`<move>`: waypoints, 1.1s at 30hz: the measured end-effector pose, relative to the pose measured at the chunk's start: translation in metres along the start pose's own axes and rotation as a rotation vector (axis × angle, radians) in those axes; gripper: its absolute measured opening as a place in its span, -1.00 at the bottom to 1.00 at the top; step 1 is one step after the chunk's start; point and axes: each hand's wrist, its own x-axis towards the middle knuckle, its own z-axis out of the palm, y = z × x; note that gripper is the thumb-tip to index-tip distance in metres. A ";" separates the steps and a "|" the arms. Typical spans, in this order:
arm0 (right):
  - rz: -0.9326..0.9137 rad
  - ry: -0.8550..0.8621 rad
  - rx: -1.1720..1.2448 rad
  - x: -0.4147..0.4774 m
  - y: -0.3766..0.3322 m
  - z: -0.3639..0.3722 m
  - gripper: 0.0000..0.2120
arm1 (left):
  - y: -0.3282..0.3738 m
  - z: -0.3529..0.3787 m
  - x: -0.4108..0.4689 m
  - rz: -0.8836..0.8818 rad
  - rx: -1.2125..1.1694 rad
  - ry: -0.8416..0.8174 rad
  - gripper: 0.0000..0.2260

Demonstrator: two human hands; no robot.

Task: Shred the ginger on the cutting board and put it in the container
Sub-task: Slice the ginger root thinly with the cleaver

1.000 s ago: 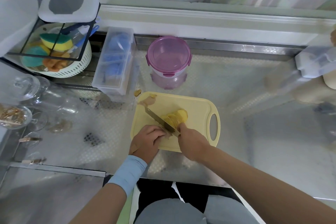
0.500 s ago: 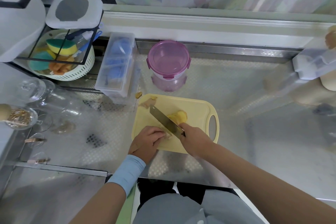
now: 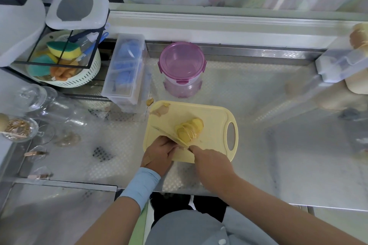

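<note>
Ginger (image 3: 189, 130): pale yellow slices, fanned and overlapping, lying at the middle of the cutting board.
Cutting board (image 3: 215, 117): yellow, flat on the counter; handle slot at its right end.
Knife (image 3: 169, 136): blade angled from near right to far left, edge down on the board, touching the near-left side of the ginger slices.
Right hand (image 3: 209, 163): wrapped round the knife handle at the near edge of the board.
Left hand (image 3: 159, 153): fingers curled, knuckles against the left face of the blade; whether anything is under the fingers cannot be told.
Hand spacing: close together, separated by the blade.
Ginger scraps (image 3: 161, 109): brownish pieces at the far left corner of the board.
Container (image 3: 182, 61): round, pink lid clipped on; stands just beyond the far edge of the board, apart from it.
Clear box (image 3: 125, 69): left of the container, blue contents.
Basket (image 3: 79, 79): white, far left, holding sponges.
</note>
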 end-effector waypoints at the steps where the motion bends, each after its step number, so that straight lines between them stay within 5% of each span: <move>1: 0.005 -0.001 0.003 -0.002 0.001 0.000 -0.49 | -0.001 0.000 0.000 -0.005 0.001 -0.003 -0.77; 33: 0.035 -0.045 0.075 0.003 0.007 -0.002 -0.51 | 0.003 -0.002 0.003 -0.053 -0.091 0.007 -0.79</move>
